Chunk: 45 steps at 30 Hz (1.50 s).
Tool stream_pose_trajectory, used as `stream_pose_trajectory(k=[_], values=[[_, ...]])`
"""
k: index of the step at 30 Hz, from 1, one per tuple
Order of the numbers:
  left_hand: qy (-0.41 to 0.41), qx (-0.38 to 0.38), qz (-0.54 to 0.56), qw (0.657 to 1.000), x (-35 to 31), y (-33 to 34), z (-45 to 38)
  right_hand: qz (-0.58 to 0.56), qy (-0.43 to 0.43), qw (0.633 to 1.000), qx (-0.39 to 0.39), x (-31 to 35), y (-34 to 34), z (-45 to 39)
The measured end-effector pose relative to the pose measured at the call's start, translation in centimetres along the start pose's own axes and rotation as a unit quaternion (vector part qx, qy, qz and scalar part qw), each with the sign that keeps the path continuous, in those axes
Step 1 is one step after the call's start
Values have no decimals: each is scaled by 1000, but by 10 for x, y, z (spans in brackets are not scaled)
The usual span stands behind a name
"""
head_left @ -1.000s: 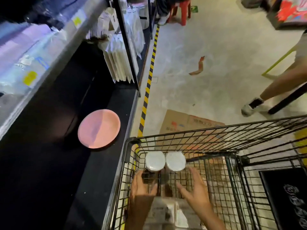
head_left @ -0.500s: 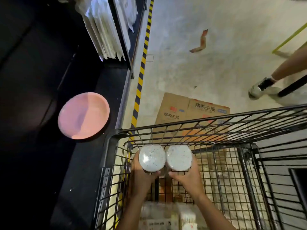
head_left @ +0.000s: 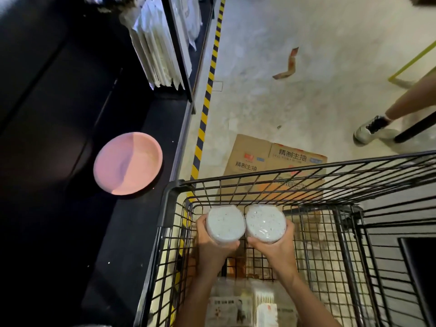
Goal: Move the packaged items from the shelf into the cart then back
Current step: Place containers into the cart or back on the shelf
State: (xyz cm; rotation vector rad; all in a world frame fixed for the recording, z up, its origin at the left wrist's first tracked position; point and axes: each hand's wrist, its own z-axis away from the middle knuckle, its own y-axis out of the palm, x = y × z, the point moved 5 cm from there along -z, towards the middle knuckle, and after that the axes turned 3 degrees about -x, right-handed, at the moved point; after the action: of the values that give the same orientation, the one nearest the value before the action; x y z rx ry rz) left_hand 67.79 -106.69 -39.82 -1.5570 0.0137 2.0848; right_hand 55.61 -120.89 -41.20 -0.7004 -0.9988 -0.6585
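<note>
Now left hand (head_left: 213,249) grips left tub (head_left: 225,225), right hand (head_left: 274,250) grips right tub (head_left: 265,224), both inside cart (head_left: 306,182). Likely return step: lift clear, carry left to shelf (head_left: 122,232).

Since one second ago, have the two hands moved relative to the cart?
Yes. The left hand and right hand closed onto the two round packages, forward toward the cart's front.

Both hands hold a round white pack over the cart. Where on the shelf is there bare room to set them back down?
Left hand and right hand each grip a round white pack. The dark shelf looks bare between the pink plate and the cart, and beyond the plate up to the hanging white packets, where it is crowded.
</note>
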Motion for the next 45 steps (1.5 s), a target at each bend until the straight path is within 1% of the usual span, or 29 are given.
stream_pose_trajectory(k=[2,5,8,11,14,16,19,22,25,28,31,35,39,43,45], values=[[4,9,24,1000,-13,-3,12,-6,-13,1000,8,17,-11,11],[26,13,30,999,-40,-7,35,-7,-40,999,19,52,-28,30],[49,-9,46,998,-72,-19,64,-25,-84,995,41,91,-42,50],[84,-29,65,994,-99,-37,99,-12,-117,991,68,126,-50,72],[106,-78,82,988,-126,-68,138,8,-155,981,119,161,-51,97],[128,-126,87,980,-139,-95,165,12,-174,972,156,185,-47,117],[131,-197,91,967,-150,-145,208,13,-199,958,205,216,-32,151],[140,-274,84,948,-157,-200,256,14,-229,935,271,245,-7,198],[159,-350,62,921,-164,-260,303,17,-239,906,349,267,26,253],[141,-399,46,905,-155,-320,350,13,-239,875,421,277,62,311],[133,-473,86,867,-139,-373,413,4,-237,843,483,291,100,383],[136,-569,82,807,-119,-439,498,-22,-247,796,552,307,142,494],[124,-612,68,778,-89,-515,576,-38,-254,756,602,301,175,604],[105,-629,56,768,-57,-578,645,-41,-258,724,639,287,202,705],[89,-630,45,770,-35,-601,673,-37,-268,702,659,276,217,746]])
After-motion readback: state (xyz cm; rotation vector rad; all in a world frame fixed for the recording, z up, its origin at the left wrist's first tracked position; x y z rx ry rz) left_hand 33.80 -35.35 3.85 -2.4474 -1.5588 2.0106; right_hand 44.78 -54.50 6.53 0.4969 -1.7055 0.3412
